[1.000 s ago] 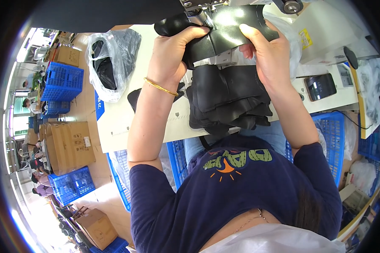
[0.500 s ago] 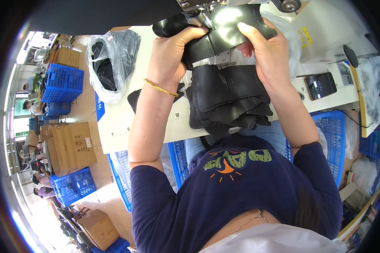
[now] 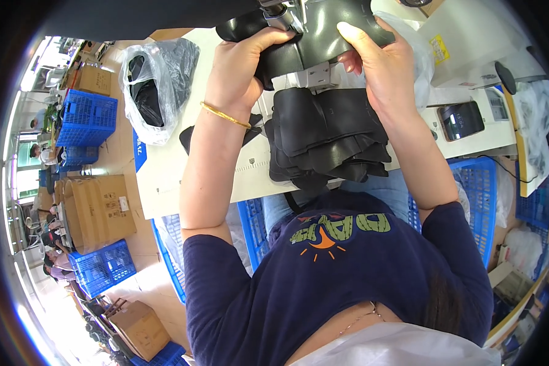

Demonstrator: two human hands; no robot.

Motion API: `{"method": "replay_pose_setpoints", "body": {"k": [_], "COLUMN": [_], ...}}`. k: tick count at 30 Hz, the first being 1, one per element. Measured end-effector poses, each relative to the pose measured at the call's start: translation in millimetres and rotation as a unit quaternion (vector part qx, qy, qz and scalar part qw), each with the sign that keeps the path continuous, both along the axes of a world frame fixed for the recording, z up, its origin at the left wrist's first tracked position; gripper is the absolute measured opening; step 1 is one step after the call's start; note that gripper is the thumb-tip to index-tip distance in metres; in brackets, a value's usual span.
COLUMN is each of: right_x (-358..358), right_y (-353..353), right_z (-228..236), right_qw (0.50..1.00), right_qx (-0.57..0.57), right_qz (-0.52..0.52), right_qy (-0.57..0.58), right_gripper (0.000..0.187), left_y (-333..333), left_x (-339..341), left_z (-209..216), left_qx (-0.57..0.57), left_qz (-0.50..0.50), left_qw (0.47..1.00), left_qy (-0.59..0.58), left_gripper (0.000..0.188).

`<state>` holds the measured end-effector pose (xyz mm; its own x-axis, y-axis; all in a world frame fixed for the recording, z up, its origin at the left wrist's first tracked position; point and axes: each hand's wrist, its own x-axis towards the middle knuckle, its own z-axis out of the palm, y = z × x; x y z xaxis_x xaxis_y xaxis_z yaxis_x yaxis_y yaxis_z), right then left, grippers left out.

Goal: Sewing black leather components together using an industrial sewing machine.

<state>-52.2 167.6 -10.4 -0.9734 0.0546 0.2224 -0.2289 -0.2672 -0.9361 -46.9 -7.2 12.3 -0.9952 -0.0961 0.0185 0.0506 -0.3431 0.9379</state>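
Observation:
A glossy black leather-like piece lies under the presser foot of a sewing machine. My left hand grips its left part, with the thumb pressed on top close to the foot. On the other side my right hand pinches the piece between thumb and fingers. Some of my fingertips are hidden beneath it. Nearer to me, a pile of black cut pieces rests at the table's front edge, below both hands. Another dark piece lies partly behind my left forearm.
On the white table, a clear plastic bag with black material sits at the left. A phone lies at the right. Blue crates stand under the table; cardboard boxes and more crates are on the floor at left.
The view has shifted slightly, so most things sit a little higher and further left. Both hands keep hold of the black piece under the presser foot.

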Motion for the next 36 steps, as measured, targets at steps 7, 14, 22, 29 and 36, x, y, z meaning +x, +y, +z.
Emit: {"method": "replay_pose_setpoints", "body": {"k": [7, 14, 22, 29, 36], "right_x": [-7, -3, 37, 52, 51], "right_y": [3, 4, 10, 13, 4], "right_z": [-5, -3, -14, -47, -55], "right_qw": [1.000, 1.000, 0.995, 0.986, 0.981], "right_qx": [0.004, -0.010, -0.018, -0.039, -0.010], "right_qz": [0.014, 0.014, 0.041, 0.114, 0.168], "right_qy": [0.006, 0.009, -0.084, -0.112, -0.100], "right_gripper": [0.021, 0.020, 0.035, 0.023, 0.018], "left_y": [-3, -3, 6, -3, -20], "left_x": [-3, 2, 42, 78, 87], "left_z": [1, -4, -23, -50, -57], "left_qx": [0.015, 0.050, 0.023, 0.045, 0.021], "left_qz": [-0.011, -0.020, 0.013, 0.068, 0.095], "left_qw": [0.999, 0.998, 0.999, 0.997, 0.995], "left_qy": [-0.043, -0.026, 0.028, -0.015, -0.012], "left_gripper": [0.014, 0.015, 0.018, 0.016, 0.017]}}
